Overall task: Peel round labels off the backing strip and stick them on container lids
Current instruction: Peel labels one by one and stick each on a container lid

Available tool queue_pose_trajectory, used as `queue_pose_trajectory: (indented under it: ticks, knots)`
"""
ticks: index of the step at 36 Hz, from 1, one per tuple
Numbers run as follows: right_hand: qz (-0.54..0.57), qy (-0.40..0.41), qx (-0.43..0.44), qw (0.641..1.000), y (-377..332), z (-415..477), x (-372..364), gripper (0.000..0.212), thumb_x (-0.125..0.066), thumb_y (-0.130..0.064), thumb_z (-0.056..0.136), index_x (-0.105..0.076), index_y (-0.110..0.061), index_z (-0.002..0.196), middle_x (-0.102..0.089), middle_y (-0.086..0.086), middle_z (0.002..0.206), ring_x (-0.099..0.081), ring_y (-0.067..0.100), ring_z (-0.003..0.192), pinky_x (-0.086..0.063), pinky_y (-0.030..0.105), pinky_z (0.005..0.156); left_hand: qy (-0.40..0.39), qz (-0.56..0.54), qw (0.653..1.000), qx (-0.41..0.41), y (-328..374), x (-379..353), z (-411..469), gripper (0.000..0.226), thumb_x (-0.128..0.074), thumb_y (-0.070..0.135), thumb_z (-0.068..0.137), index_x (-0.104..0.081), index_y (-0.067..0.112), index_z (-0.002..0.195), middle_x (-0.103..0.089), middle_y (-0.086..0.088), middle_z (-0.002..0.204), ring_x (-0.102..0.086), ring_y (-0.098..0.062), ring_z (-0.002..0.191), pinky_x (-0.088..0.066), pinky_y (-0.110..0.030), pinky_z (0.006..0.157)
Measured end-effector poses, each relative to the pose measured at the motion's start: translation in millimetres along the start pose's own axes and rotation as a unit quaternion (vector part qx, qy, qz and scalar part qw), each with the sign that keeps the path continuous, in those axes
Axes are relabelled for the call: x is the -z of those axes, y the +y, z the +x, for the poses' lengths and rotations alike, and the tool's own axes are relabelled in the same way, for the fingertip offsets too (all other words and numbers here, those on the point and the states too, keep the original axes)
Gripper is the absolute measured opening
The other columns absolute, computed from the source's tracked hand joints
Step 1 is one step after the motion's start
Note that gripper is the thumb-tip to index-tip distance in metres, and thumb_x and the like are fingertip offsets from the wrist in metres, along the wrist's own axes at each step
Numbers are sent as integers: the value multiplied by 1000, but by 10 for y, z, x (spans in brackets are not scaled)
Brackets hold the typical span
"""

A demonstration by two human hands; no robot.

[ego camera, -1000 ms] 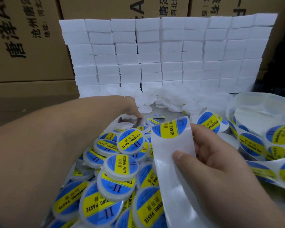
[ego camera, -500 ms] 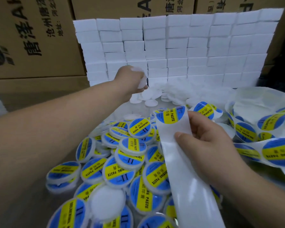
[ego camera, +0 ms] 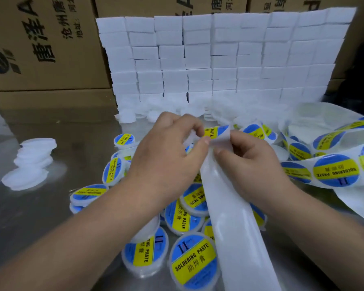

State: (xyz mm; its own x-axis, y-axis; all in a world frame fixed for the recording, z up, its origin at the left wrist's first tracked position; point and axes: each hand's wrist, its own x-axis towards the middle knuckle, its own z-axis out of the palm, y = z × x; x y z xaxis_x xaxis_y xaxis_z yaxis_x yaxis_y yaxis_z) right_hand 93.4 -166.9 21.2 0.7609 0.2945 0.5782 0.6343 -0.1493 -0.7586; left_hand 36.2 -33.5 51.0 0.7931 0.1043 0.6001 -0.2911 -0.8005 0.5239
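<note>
Both hands meet over the middle of the table (ego camera: 40, 206), above a heap of containers. The right hand (ego camera: 248, 164) grips the strip (ego camera: 235, 227) near its top end: the thumb presses on the front side and the other fingers are curled behind it. Below the hand the strip is white and bare, and it runs down to the lower edge of the view. At its top end sits one label (ego camera: 215, 131), blue and yellow, partly hidden by fingers. The left hand (ego camera: 170, 152) has its fingers curled, and its thumb and forefinger pinch the left edge of this label. Something white shows under these fingers; I cannot tell if it is a lid.

The containers (ego camera: 193, 261) under the hands already carry labels that read "SOLDERING PASTE". They lie loosely, some flat, some tilted, some on top of each other. The nearest one lies just beside the strip, on its left.

At the right, a loose strip (ego camera: 334, 171) with labels on it lies in curls on the table, near the right hand. At the left, well apart from the heap, stands a leaning stack of plain lids (ego camera: 32, 160). More white lids lie at the far side, at the foot of a wall of white blocks (ego camera: 219, 55). Behind the blocks stand cardboard boxes (ego camera: 46, 43) with printed characters.
</note>
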Motion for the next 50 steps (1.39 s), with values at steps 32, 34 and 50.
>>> queue_pose_trajectory:
  ticks: [32, 34, 50]
  knots:
    - [3, -22, 31, 999, -28, -3, 5, 69, -56, -22, 74, -24, -74, 106, -55, -27, 87, -62, 10, 65, -53, 33, 64, 198, -77, 972, 97, -442, 184, 94, 18, -50, 39, 89, -59, 35, 74, -63, 7, 83, -51, 0, 71, -41, -23, 64]
    - [-35, 30, 36, 998, -18, 4, 28, 77, -60, -18, 75, -21, -77, 107, -50, -34, 98, -60, 6, 63, -50, 28, 60, 188, -74, 975, 88, -435, 169, 77, 19, -52, 39, 88, -58, 37, 70, -61, 8, 84, -50, 5, 70, -39, -14, 62]
    - [21, -19, 32, 999, -111, -26, 26, 25, -49, -25, 68, -66, -36, 54, -67, -22, 69, -60, -7, 75, -40, 4, 66, 168, 41, 984, -27, -315, 123, -38, 24, -59, 57, 70, -52, 39, 85, -46, 19, 94, -38, 9, 87, -27, 2, 68]
